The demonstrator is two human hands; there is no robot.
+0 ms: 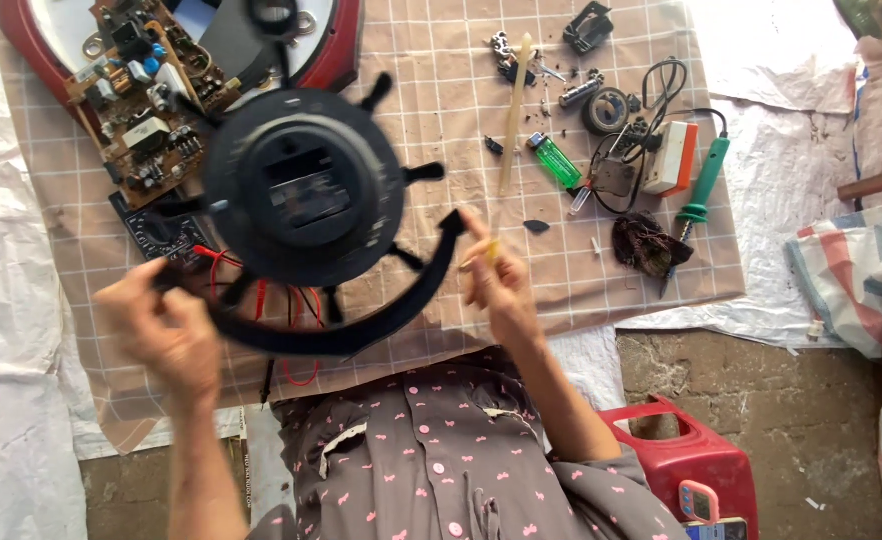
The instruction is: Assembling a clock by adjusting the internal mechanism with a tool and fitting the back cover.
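Left hand (166, 325) clamped on the near-left rim of a round black plastic frame (306, 195) — spoked ring with a central hub, held up over the checked cloth (441, 90), blurred. Right hand (496, 280) at the frame's right end, fingers pinched on a thin pale stick (513, 115) that runs away toward the far side; a yellow bit shows at the fingertips, can't tell what. Far left, partly under the frame: bare circuit board (146, 100) resting on a red-rimmed housing (336, 45). Black multimeter (161, 235) just beneath the frame's left edge, red leads (296, 320) trailing near. Right of the stick on the cloth: green lighter (558, 160), small metal parts, roll of black tape (606, 110), white and orange box (673, 158) with tangled wire, green-handled soldering iron (703, 185), dark rag (649, 245). Cloth spread over white sheeting — no raised surface in view. Red plastic stool (696, 460) near right.
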